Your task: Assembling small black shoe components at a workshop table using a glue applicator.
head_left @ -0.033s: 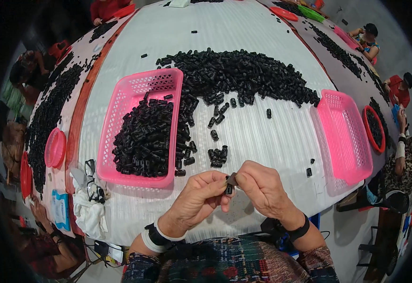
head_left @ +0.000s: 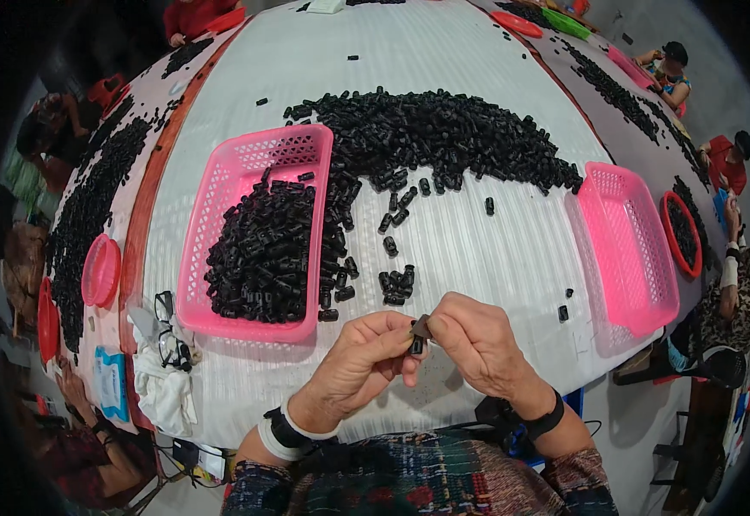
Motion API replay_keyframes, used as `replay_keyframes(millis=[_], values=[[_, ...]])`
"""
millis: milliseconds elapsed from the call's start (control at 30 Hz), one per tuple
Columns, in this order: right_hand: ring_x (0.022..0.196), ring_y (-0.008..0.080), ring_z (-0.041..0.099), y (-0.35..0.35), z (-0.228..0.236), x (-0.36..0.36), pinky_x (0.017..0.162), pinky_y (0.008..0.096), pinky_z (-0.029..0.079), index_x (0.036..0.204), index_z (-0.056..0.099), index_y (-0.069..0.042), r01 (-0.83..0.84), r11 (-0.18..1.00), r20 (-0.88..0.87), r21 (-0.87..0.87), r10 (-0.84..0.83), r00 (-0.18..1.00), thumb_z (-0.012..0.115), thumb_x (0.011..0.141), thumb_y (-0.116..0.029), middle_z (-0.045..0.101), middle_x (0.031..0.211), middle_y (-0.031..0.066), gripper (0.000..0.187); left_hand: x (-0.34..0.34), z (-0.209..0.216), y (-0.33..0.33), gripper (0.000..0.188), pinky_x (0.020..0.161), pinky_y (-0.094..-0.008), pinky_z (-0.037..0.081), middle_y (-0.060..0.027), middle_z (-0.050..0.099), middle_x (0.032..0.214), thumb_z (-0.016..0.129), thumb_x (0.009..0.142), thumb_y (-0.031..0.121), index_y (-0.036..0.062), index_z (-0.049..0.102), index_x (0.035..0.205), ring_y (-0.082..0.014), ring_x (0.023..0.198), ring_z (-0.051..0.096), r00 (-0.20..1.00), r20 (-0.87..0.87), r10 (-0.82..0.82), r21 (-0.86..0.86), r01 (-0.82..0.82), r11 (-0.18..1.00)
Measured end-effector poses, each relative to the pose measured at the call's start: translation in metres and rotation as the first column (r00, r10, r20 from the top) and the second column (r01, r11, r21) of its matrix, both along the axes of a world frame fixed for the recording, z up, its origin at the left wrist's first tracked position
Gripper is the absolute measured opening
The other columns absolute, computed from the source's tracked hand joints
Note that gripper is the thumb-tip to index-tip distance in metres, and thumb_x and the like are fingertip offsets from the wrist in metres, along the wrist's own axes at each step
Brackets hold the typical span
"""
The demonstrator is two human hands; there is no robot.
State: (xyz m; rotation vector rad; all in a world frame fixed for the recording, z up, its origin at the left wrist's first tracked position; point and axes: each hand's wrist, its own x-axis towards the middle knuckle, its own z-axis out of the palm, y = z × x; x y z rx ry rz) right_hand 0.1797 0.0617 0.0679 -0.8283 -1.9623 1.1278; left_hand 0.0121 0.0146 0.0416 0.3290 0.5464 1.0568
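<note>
Close together over the near part of the table, my left hand and my right hand meet fingertip to fingertip. A small black plastic part is pinched in the left fingers. Between the right thumb and forefinger is a small flat dark grey piece, its edge against the black part; what exactly it is I cannot make out. Just beyond my hands lies a small cluster of similar black parts. To the left, a pink basket holds a heap of them.
A wide pile of black parts curves across the table's middle. At right stands another pink basket, beside a red tray. White cloth with glasses lies at left, near a blue-white packet. Other people sit around the table.
</note>
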Motion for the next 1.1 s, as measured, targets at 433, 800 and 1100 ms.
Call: replay_keyframes(millis=[433, 800, 1100], values=[[0.052, 0.0234, 0.05, 0.008, -0.006, -0.003, 0.047, 0.0326, 0.04, 0.071, 0.054, -0.002, 0.004, 0.981, 0.122, 0.196, -0.028, 0.992, 0.054, 0.084, -0.014, 0.049, 0.062, 0.009, 0.017, -0.002, -0.004, 0.004, 0.014, 0.057, -0.0257, 0.049, -0.008, 0.059, 0.078, 0.054, 0.085, 0.01, -0.001, 0.056, 0.094, -0.0118, 0.063, 0.055, 1.0, 0.001, -0.012, 0.029, 0.012, 1.0], [0.052, 0.0231, 0.049, 0.007, -0.015, -0.005, 0.046, 0.0333, 0.039, 0.07, 0.053, -0.003, -0.01, 0.972, 0.197, 0.234, -0.037, 0.98, 0.054, 0.084, -0.013, 0.047, 0.06, 0.0087, 0.017, -0.001, -0.011, 0.008, 0.015, 0.055, -0.0261, 0.049, -0.0082, 0.058, 0.077, 0.054, 0.085, 0.012, -0.0015, 0.055, 0.092, -0.0116, 0.062, 0.054, 1.0, 0.002, 0.032, -0.052, -0.031, 0.998], [0.053, 0.0214, 0.05, 0.008, -0.013, -0.003, 0.048, 0.0304, 0.04, 0.078, 0.055, 0.001, 0.021, 0.998, -0.015, 0.051, -0.02, 1.0, 0.05, 0.087, -0.014, 0.05, 0.064, 0.0104, 0.019, 0.0, -0.001, 0.005, 0.016, 0.053, -0.0264, 0.048, -0.0073, 0.056, 0.076, 0.053, 0.086, 0.013, -0.0011, 0.054, 0.094, -0.0113, 0.062, 0.052, 0.998, 0.053, 0.033, -0.013, -0.032, 0.999]])
